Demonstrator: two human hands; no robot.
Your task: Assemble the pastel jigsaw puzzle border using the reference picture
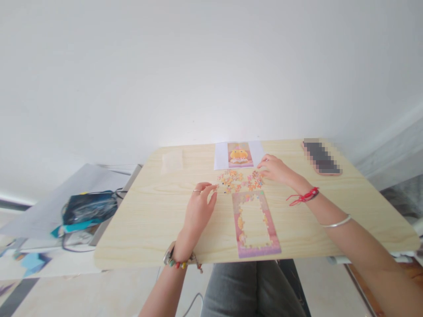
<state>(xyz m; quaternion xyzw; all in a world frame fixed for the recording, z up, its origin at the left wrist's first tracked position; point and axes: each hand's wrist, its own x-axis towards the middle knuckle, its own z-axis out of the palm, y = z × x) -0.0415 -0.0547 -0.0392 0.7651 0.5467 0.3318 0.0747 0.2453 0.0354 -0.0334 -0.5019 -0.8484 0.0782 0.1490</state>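
The table (148, 220) has a pale wood-grain top, smooth and matt. The puzzle frame (256, 224) and loose puzzle pieces (239, 180) look like printed card, the reference sheet (238, 155) like thin paper. A smooth metal bangle (337, 223) and a red cord bracelet (304, 196) circle 1 wrist.

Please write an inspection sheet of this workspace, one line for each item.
Surface: light wooden table.
Job's things: loose puzzle pieces; puzzle frame, only its border filled; reference picture.
Clutter: phone, blurred; clear bag.
Grips: left hand pinches one piece beside the pile; right hand touches the pile, fingers curled.
Cables: dark cord by blue bag.
Surroundings: white wall; grey papers under the blue bag.
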